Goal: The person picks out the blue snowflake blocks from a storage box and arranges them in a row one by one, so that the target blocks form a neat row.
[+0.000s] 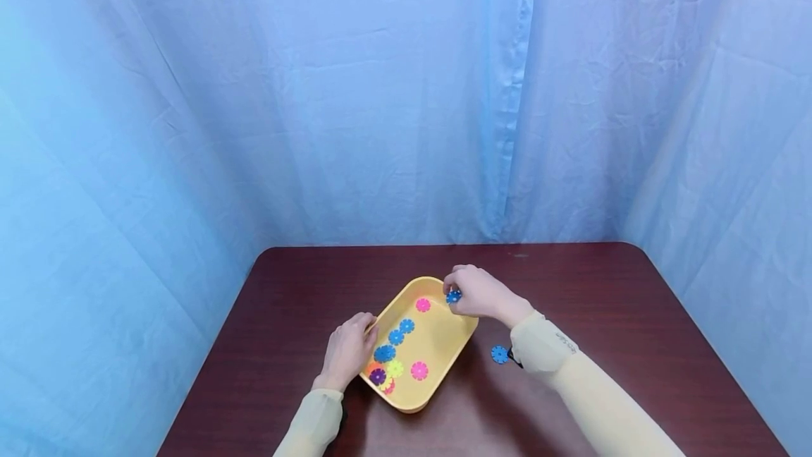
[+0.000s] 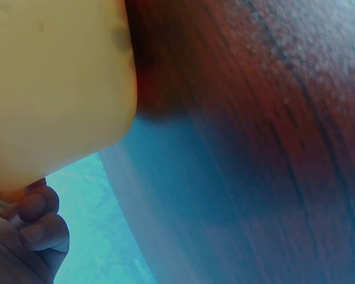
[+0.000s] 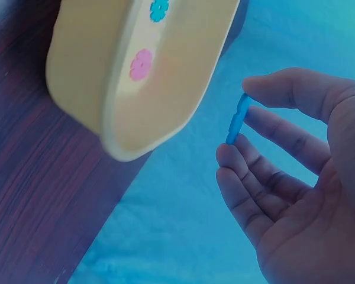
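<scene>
step in hand: judged to be the transfer of one disc at the tray's rim; you cannot tell from this instant whether it is going in or coming out.
right hand (image 1: 482,293): you pinch a notched blue disc (image 1: 453,297) between thumb and fingers, beside the rim at the tray corner nearest this hand; in the right wrist view, disc and rim stand apart.
left hand (image 1: 349,350): you grip the rim of the yellow plastic tray (image 1: 438,333), fingers curled round its edge.
tray position: between your two hands; it appears tilted, but whether its base is fully off the table (image 1: 571,288) you cannot tell.
tray contents: blue discs (image 1: 407,326) between your hands, closer to the left; a purple disc (image 1: 377,376) and a yellow-green disc (image 1: 395,369) just beside the left hand; one pink disc (image 1: 423,305) just left of the right hand, another toward you.
loose blue disc (image 1: 499,354): on the table, nearer you than the right hand, beside its cuff.
next move: likely calls for a steady left grip, the held disc kept clear of the rim, and the right pinch relaxed only over the chosen spot.
</scene>
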{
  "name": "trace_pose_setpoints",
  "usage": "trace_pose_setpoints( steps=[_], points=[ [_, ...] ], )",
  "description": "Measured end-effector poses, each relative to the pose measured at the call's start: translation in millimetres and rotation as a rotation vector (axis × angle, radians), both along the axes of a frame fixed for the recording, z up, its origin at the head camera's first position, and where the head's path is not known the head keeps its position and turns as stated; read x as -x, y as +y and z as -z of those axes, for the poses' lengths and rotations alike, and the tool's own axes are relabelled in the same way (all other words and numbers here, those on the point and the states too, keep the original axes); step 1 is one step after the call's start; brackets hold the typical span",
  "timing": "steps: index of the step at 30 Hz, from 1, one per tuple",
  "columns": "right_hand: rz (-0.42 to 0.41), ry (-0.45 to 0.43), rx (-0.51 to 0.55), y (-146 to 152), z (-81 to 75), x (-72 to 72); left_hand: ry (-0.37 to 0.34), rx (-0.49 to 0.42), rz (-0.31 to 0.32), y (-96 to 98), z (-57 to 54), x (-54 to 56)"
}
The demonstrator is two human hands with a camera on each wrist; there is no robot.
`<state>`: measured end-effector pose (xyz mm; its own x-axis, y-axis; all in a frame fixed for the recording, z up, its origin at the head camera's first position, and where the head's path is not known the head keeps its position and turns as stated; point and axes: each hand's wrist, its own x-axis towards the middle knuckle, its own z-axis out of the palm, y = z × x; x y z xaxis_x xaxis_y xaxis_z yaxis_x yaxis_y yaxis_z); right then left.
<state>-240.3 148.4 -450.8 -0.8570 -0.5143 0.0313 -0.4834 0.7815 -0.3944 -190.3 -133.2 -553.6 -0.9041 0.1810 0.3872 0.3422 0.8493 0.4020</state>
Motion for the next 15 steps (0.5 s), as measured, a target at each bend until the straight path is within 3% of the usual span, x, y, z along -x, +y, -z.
trace_pose_setpoints(
  steps=[15],
  points=[
    [0.016,0.023,0.080,37,0.2,-3.1,0.002,0.004,-0.001,0.9,0.2,-0.3]
  ],
)
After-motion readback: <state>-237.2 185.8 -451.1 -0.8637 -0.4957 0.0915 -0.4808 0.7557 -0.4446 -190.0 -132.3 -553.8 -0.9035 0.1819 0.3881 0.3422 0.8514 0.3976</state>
